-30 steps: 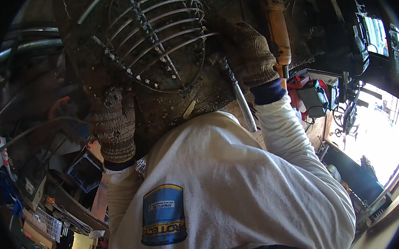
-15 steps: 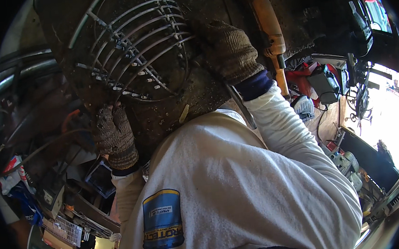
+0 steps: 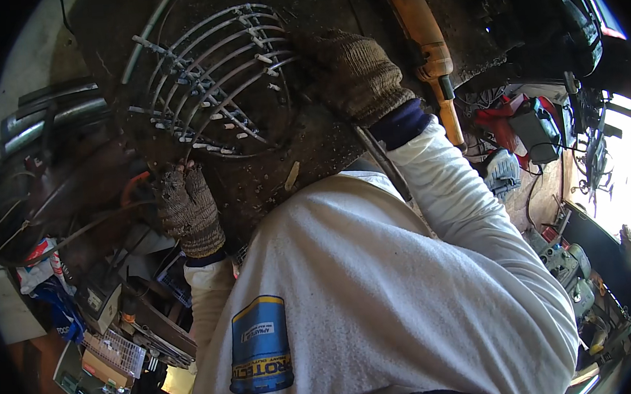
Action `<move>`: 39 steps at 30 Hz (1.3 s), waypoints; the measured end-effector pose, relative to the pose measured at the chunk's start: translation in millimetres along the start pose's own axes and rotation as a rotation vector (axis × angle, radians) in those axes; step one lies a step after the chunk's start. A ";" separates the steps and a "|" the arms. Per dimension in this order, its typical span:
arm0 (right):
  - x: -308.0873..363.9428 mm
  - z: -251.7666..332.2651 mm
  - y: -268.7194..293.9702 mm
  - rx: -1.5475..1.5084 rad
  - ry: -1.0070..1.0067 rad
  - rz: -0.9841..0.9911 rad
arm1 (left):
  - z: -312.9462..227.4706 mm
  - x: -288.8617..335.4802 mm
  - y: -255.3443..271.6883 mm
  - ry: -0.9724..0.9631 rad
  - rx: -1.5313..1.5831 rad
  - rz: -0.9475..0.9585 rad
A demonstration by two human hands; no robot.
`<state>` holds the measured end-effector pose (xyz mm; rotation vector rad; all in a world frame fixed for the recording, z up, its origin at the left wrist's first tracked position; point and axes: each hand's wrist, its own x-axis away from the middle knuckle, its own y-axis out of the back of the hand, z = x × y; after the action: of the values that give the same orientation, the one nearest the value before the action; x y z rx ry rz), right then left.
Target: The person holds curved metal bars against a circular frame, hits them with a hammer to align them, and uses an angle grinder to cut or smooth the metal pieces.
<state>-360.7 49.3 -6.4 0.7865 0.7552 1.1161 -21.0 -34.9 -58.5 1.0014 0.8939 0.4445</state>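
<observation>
A curved metal grille [image 3: 209,94] of bent rods, held by short studded cross strips, lies on the dark, grimy worktop [image 3: 319,149]. Beside its near left end is my left hand [image 3: 188,209] in a brown knit glove. Its fingers are curled at the worktop's edge, close to a rod's end; their grip is hidden in shadow. My right hand [image 3: 358,77], gloved alike, is closed at the grille's right side. From under its heel a dark metal bar [image 3: 384,164] slants back toward my body; the bar's far end cannot be seen.
An orange power tool [image 3: 426,46] lies right of my right hand. Left of the grille is a loose metal strip [image 3: 147,37]. A small pale scrap [image 3: 293,175] rests near the worktop's front edge. Cluttered boxes and a wire basket [image 3: 118,351] stand below left.
The whole view has shifted slightly. Both hands keep nearly the same places by the grille, and the bar still slants from my right hand.
</observation>
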 end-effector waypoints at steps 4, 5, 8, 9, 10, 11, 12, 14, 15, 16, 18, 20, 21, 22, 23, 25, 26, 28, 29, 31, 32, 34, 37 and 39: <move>3.0 -0.7 1.2 0.006 0.019 0.010 | 2.7 -1.3 -1.3 -0.072 0.186 -0.059; 3.3 -0.9 1.3 0.006 0.023 0.015 | -0.2 -2.7 0.2 0.010 0.302 -0.047; 3.9 -2.0 1.1 0.016 0.027 0.027 | -0.2 -5.8 -0.6 0.045 0.354 -0.033; 3.8 -1.1 3.7 0.014 0.022 0.021 | 0.6 -6.8 -1.0 -0.001 0.292 -0.028; 2.3 1.9 6.1 0.007 0.016 0.020 | -0.1 -6.9 0.8 0.001 0.288 -0.028; 5.1 8.8 13.3 -0.033 -0.015 -0.011 | -2.3 -8.1 4.0 -0.004 0.276 -0.042; 7.9 17.2 21.7 -0.073 -0.046 -0.043 | -4.2 -9.6 7.0 -0.009 0.265 -0.056; 21.6 33.1 32.3 -0.150 -0.106 -0.104 | -7.5 -13.3 12.6 0.002 0.261 -0.059; 30.3 38.5 35.6 -0.027 -0.103 -0.088 | -7.4 -13.7 13.9 0.010 0.258 -0.059; 39.1 43.1 37.9 0.095 -0.095 -0.069 | -4.8 -10.3 11.7 0.018 0.254 -0.057; 63.4 45.0 34.8 0.117 -0.144 0.023 | -0.3 -3.9 4.7 -0.020 0.218 -0.059; 82.7 41.3 36.0 0.105 -0.145 0.185 | -2.0 -3.2 5.9 -0.036 0.219 -0.078; 84.3 40.9 34.0 0.115 -0.145 0.188 | -2.2 -2.4 6.8 -0.057 0.211 -0.096; 84.2 40.4 33.0 0.135 -0.168 0.188 | -1.4 -2.9 7.8 -0.051 0.215 -0.100; 84.0 39.8 31.7 0.155 -0.191 0.187 | 0.3 -2.9 8.4 -0.096 0.170 -0.105; 82.2 38.5 28.1 0.177 -0.191 0.206 | 1.9 0.9 4.7 -0.130 0.125 -0.115; 81.3 38.5 25.8 0.192 -0.195 0.226 | 1.1 6.5 -2.1 0.008 0.318 -0.117; 85.4 30.9 22.9 0.219 -0.083 0.197 | 4.0 9.9 -7.2 0.158 0.518 -0.126; 86.9 25.8 22.9 0.236 0.020 0.170 | 8.6 9.0 -7.3 -0.003 0.343 -0.164; 85.6 18.9 24.0 -0.041 -0.057 0.144 | 19.3 19.6 -21.7 -0.143 0.169 -0.200; 84.7 16.6 27.0 -0.330 -0.143 0.117 | 20.1 28.4 -34.7 0.116 0.536 -0.174; 84.7 19.6 48.7 -0.714 -0.468 0.217 | 16.7 44.0 -45.8 0.401 0.911 -0.153; 78.7 23.2 73.2 -1.164 -0.695 0.312 | 6.7 26.3 -21.2 0.383 0.865 -0.140; 65.7 27.8 86.1 -1.016 -0.430 0.281 | 15.5 30.2 -26.5 0.135 0.576 -0.182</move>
<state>-360.9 128.6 72.5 0.2267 -0.3187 1.3226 7.3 -35.4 -90.9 1.4077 1.2615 0.0947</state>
